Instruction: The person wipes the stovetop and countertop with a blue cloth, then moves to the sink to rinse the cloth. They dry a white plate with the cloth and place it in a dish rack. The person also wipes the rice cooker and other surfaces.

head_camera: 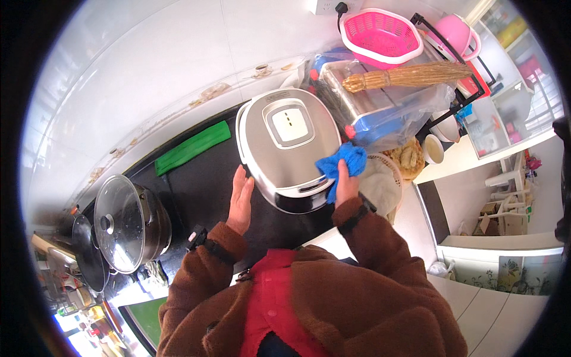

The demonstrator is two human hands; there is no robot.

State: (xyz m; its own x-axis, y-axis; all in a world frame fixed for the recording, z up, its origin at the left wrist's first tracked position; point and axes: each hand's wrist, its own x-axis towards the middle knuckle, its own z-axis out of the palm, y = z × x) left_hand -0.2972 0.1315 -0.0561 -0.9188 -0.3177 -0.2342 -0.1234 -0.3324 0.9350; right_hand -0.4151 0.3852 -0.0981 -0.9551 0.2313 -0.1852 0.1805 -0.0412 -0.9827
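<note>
A rice cooker [254, 129] with a beige lid and white rim stands on the black countertop [200, 192], its lid down. My right hand [347, 185] grips a crumpled blue cloth [345, 160] against the cooker's front right edge. On the other side, my left hand [241, 201] is held upright beside the cooker's left wall, holding nothing. Its fingertips are close to the white rim; I cannot tell whether they touch.
Along the wall lies a folded green cloth [192, 147]. A glass-lidded pot [156, 218] and a frying pan [89, 254] stand left. To the right are a straw brush [410, 76], a pink basket [379, 40], a plastic-wrapped box [383, 125] and a cloth-covered basket [379, 187].
</note>
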